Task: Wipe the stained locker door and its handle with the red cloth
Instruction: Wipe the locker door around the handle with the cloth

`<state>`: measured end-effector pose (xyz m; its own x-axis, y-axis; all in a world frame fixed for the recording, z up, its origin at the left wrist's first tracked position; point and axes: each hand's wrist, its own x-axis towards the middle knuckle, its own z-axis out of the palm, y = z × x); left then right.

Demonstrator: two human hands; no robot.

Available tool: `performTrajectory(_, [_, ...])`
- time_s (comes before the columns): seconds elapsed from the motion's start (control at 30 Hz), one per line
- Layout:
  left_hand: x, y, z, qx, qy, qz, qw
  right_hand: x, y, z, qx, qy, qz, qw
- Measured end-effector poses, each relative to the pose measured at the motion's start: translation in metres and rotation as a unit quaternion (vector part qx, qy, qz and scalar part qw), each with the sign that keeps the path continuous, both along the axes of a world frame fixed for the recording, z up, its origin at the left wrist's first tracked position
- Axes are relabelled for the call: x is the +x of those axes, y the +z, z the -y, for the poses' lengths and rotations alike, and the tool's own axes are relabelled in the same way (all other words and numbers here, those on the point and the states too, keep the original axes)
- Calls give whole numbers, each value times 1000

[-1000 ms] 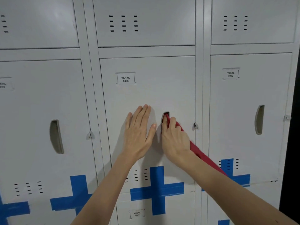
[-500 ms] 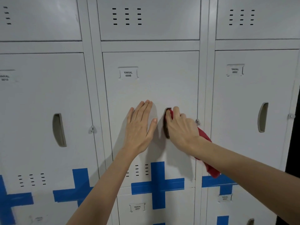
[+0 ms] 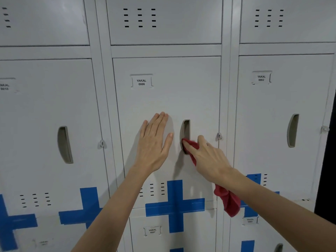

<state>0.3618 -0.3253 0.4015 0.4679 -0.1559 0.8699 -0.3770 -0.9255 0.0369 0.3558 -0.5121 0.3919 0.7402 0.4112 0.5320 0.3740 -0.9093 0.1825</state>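
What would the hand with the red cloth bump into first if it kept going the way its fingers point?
Probably the inside of the handle recess: the right hand points up-left, pressing the red cloth into its lower part. Depth is unclear.

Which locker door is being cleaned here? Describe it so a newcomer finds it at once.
In the wall of grey lockers, take the middle column's full door, labelled YAKAL 0006. Unlike its neighbours, a left hand lies flat on it and a red cloth is pushed into its recessed handle.
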Motion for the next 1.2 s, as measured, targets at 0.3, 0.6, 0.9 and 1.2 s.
performTrajectory(0.3, [1, -12, 7, -1, 27, 5, 1000, -13, 2, -13, -36, -22, 23, 999])
performTrajectory(0.6, [4, -39, 12, 39, 79, -28, 996, -12, 6, -15, 21, 8, -43, 999])
performTrajectory(0.9, [4, -38, 13, 42, 94, -34, 994, 2, -6, 2, 63, 71, -34, 995])
performTrajectory(1.2, [4, -38, 16, 32, 86, -27, 995, 0, -33, -8, 324, 105, -162, 926])
